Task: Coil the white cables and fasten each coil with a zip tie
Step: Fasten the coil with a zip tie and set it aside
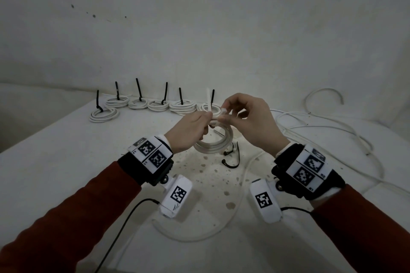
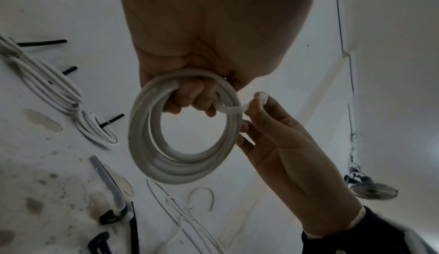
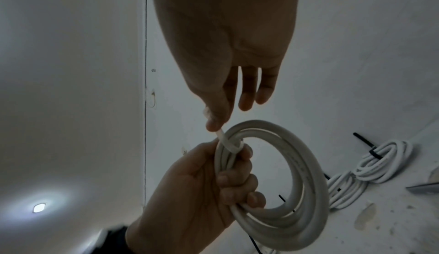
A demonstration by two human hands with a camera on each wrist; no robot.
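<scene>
The coil hangs above the stained white table, in front of the row of tied coils, with the left hand curled round its strands. The right hand pinches a white zip tie wrapped round the coil. If the left hand's hold slackens, the loops could spring apart, or the tie could slip from the pinch before locking; bare pale walls stand behind the table.

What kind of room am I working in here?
Probably a bare utility or workshop room, not a furnished one: plain white walls, a stained white table, a row of tied cable coils and loose white cable lying across it.
</scene>
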